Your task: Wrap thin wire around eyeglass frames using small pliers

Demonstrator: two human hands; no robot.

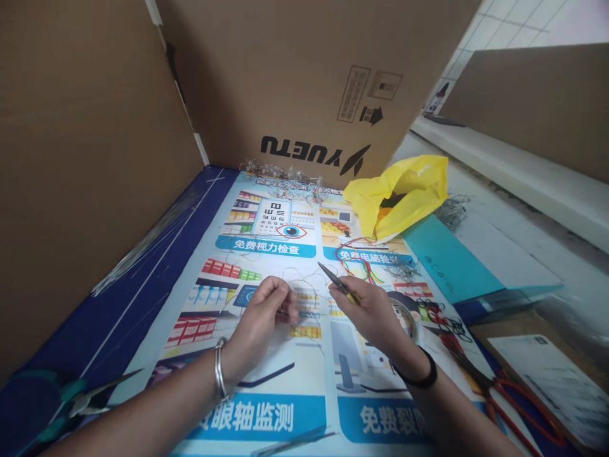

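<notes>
My left hand (269, 308) is closed in a pinch, and a thin wire (304, 277) seems to run from its fingertips over the printed poster. Wrapped around the handles of needle-nose pliers (329, 274), my right hand (366, 310) points their dark jaws up and to the left. The jaws look closed; whether they grip any wire is too fine to tell. Both hands are over the middle of the poster (328, 381), a short gap between them. A roll of tape (404, 314) lies partly hidden behind my right hand.
Cardboard walls (304, 76) stand at the back and left. Tangled wire (285, 172) lies along the back. A yellow bag (404, 190), coloured cords (356, 257), black loops (447, 320) and red-handled scissors (518, 406) are to the right. Green-handled scissors (71, 400) and straight wires (152, 238) lie left.
</notes>
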